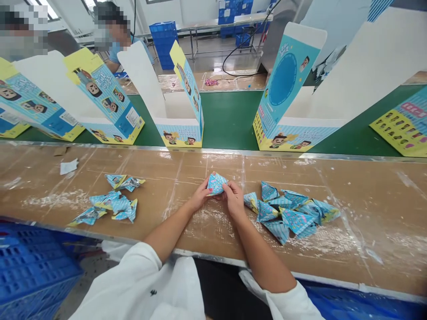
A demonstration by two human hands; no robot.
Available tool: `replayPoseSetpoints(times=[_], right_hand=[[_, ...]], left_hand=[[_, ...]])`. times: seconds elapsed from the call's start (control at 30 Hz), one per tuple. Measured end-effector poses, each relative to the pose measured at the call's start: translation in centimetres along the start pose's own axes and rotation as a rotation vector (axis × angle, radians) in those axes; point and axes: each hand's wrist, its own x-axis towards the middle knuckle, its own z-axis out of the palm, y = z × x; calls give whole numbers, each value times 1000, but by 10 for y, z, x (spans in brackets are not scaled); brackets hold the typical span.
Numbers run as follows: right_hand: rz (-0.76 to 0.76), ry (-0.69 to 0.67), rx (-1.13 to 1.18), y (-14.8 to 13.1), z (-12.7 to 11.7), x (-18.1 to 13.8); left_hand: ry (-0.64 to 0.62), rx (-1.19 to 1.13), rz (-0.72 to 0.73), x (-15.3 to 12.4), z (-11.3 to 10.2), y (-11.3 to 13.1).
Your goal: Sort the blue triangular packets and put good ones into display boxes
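The left hand (pixel 200 194) and right hand (pixel 235 200) are holding a blue triangular packet (pixel 216 183) over the brown worktop (pixel 207 226), fingers clamped on its sides, between a smaller packet pile (pixel 115 202) at left and a larger packet pile (pixel 298 218) at right; open cartons (pixel 182 134) are standing on the green surface (pixel 230 118) beyond

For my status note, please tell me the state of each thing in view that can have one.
Held pyramid-shaped packet: between both hands; sealing unclear
Left hand: holding its left side
Right hand: holding its right side
Left packet group: lying loose, some overlapping
Right packet group: heaped, overlapping
Printed carton straight ahead: upright, top open
Tall-flapped carton at right: upright, top open
Blue crates at back: stacked
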Motion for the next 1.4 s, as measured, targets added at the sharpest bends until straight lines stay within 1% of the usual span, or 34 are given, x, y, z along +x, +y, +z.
replayPoseSetpoints(times=[0.1,0.2,0.27,0.4,0.57,0.67,0.83,0.93,1.07,1.17,1.3,1.37,1.4], right_hand=[[-29,-19,-40,-1,0,-2],[11,-22,0,0,0,-2],[37,-11,40,1,1,-1],[38,5,79,0,2,1],[17,7,64,3,-1,1],[-38,9,-44,5,-3,-1],[-246,-83,-325,2,-5,-7],[-305,-106,-387,-2,-5,-9],[-266,-85,-330,-3,-4,-8],[-213,-60,-225,1,-4,-6],[-148,-69,-103,8,-5,-4],[-168,-65,-120,9,-5,-4],[-205,-61,-165,9,-6,-5]], left_hand=[[55,-37,-10,0,2,0],[79,-24,0,1,1,-2],[62,-10,4,2,0,-3],[-13,-14,-3,1,-2,-3],[-78,-58,13,-3,-1,2],[-57,-79,-9,-3,0,4],[49,-107,-5,1,5,4],[74,-80,6,2,6,5],[62,-45,3,0,6,7],[5,-4,9,-3,5,8],[-75,0,10,-5,5,9],[-77,-15,-2,-5,6,9],[-63,-23,-5,-4,7,8]])
